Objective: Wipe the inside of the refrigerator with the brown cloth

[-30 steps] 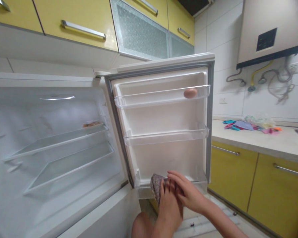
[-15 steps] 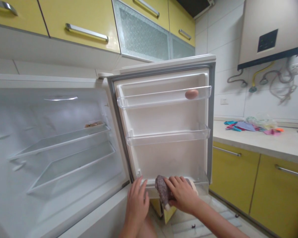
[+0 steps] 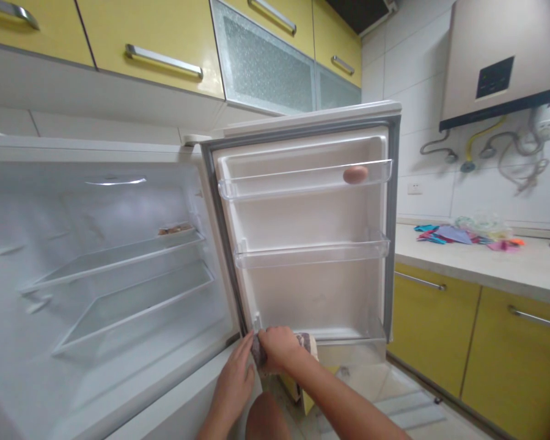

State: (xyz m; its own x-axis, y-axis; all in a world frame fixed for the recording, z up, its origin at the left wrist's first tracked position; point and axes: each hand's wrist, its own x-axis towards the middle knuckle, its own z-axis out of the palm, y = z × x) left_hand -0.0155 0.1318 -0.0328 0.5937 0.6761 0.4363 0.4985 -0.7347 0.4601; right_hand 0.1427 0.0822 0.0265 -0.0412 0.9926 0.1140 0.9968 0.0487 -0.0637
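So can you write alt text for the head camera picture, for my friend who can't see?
A right hand holds a patterned cloth at the bottom shelf of an open fridge door, with the left hand close beside it. One brown egg sits in the door's top shelf. Yellow cabinets hang above.

Door (image 3: 302, 296) standing open between compartment (image 3: 132, 360) and counter (image 3: 440, 253)

An egg (image 3: 355, 175) is sitting toward the top door bin's (image 3: 279, 188) right end. A cloth (image 3: 262, 359) is lying under the right hand (image 3: 279, 347), by the lowest bin's (image 3: 352, 352) left end; the left hand (image 3: 233, 379) is resting just left. Two shelves (image 3: 119, 259) are spanning the compartment, one above another. A heater (image 3: 504, 55) is hanging above the counter.
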